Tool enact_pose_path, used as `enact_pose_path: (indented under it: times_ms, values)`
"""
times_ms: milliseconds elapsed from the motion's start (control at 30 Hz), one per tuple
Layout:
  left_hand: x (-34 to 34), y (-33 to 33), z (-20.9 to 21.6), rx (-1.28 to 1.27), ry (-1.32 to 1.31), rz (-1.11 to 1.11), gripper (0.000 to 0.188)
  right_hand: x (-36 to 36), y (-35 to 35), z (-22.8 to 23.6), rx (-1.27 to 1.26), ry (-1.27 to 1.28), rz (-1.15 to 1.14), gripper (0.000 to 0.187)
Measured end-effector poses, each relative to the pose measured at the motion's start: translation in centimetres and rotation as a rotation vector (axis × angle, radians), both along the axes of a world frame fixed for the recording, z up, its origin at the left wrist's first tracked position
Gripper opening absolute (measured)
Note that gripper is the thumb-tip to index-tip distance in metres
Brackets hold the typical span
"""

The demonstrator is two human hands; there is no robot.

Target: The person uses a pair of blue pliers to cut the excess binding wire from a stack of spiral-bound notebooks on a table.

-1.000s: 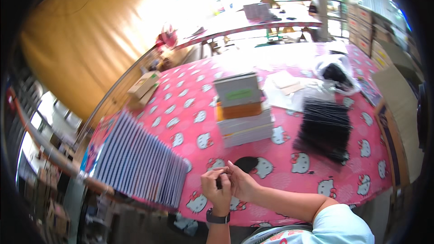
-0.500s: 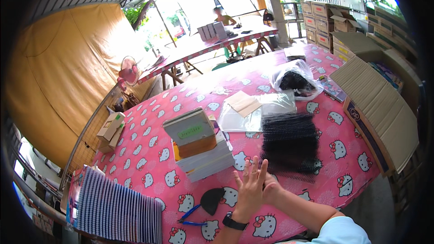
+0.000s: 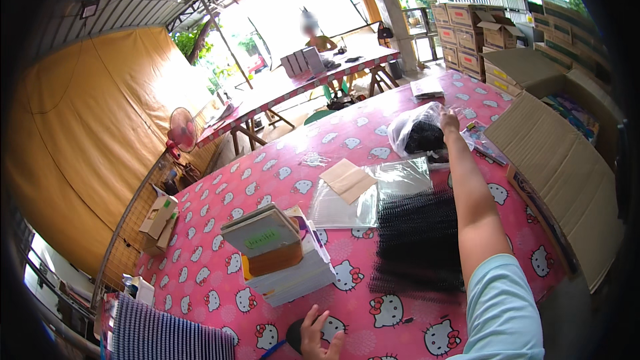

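Observation:
Stretched far across the table, my right hand (image 3: 449, 120) is closed on the edge of a white translucent plastic bag (image 3: 403, 128) with black contents. My left hand (image 3: 319, 339) hovers at the front of the table, fingers spread, holding nothing. Beneath it a black rounded object (image 3: 294, 335) and the blue handle of a pair of pliers (image 3: 273, 349) show in part. Right of centre lie many black spiral binding coils (image 3: 417, 240). Beyond them are clear plastic sheets (image 3: 343, 208) with a piece of brown paper (image 3: 348, 180) on top. A stack of books (image 3: 293, 277) stands left of the coils.
Spiral-bound books (image 3: 170, 330) are piled at the near left. An open cardboard box (image 3: 553, 180) flanks the right edge. Small boxes (image 3: 159, 223) and a fan (image 3: 182, 129) stand at left. Across another table (image 3: 300, 87) sits a person (image 3: 321, 43).
My hands have parted from each other. The right reached forward and took hold of the plastic bag; the left dropped back toward the pliers.

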State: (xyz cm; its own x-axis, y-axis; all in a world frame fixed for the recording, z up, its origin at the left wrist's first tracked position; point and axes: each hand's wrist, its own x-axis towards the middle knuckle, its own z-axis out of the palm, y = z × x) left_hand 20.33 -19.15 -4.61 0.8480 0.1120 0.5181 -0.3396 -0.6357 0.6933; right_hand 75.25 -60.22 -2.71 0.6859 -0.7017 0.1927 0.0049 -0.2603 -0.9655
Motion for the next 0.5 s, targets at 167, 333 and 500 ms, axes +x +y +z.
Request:
enact_pose_path:
  times_ms: [167, 333, 500]
  values:
    - [-6.2, 3.5, 0.9, 0.099, 0.05, 0.29, 0.031, -8.5, 12.6, -2.1, 0.401, -0.153, 0.472, 0.019]
    - [-11.1, 5.2, 0.7, 0.007, 0.017, 0.427, 0.022, -25.0, 15.2, -1.1, 0.508, -0.233, 0.893, 0.014]
    - [-16.3, 7.7, -0.9, 0.236, -0.28, 0.993, 0.032, -40.8, 26.0, -0.8, 0.092, 0.025, 1.44, 0.018]
